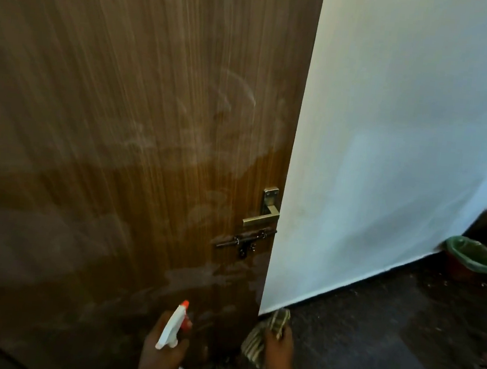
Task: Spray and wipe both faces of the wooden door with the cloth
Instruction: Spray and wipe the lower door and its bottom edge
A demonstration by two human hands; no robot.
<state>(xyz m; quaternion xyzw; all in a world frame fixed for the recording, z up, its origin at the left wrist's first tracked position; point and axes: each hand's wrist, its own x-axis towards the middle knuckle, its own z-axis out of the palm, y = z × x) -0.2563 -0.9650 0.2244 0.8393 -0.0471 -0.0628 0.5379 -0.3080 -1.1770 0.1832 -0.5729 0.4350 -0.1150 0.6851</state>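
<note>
The brown wooden door fills the left and middle of the view, its face streaked with pale smears and wet patches. A brass lever handle and a dark sliding bolt sit near its right edge. At the bottom, my left hand grips a white spray bottle with an orange nozzle, pointed up at the door. My right hand holds a striped cloth bunched in its fingers, low beside the door's free edge.
A white wall stands right of the door. A dark carpeted floor spreads below it. A small bin with a green liner sits in the far right corner, beside a dark object.
</note>
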